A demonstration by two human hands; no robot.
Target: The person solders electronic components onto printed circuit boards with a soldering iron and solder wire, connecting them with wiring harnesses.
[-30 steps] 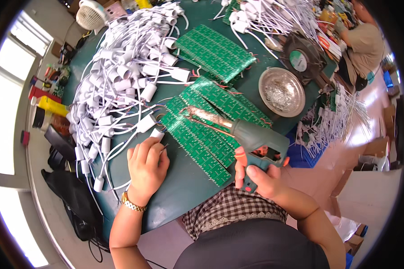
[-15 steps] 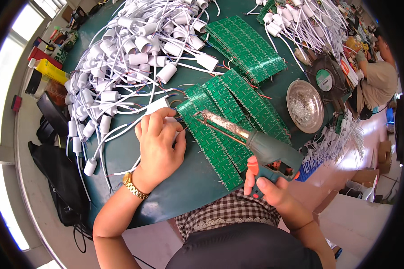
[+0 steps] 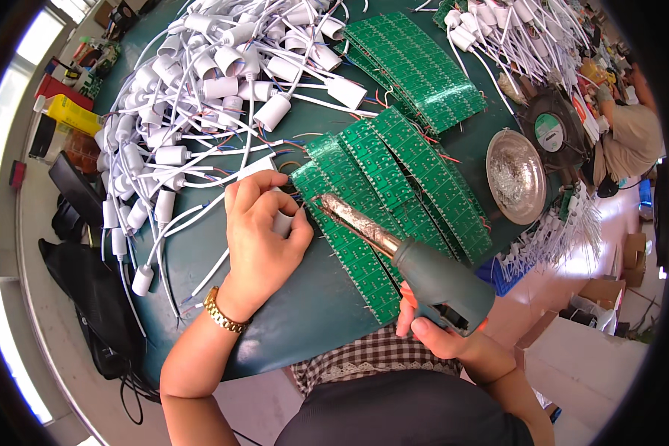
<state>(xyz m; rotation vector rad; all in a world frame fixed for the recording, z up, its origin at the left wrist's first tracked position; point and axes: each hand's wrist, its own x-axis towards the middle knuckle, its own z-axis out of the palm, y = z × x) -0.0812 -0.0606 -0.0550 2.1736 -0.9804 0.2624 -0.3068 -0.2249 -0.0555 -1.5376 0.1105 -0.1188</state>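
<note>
As held, soldering gun point(image 3: 416, 267) tip up-left

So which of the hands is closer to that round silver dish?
The right. The right hand grips the soldering gun at the table's near edge, below and left of the silver dish. The left hand is farther left, holding a white lamp socket.
</note>
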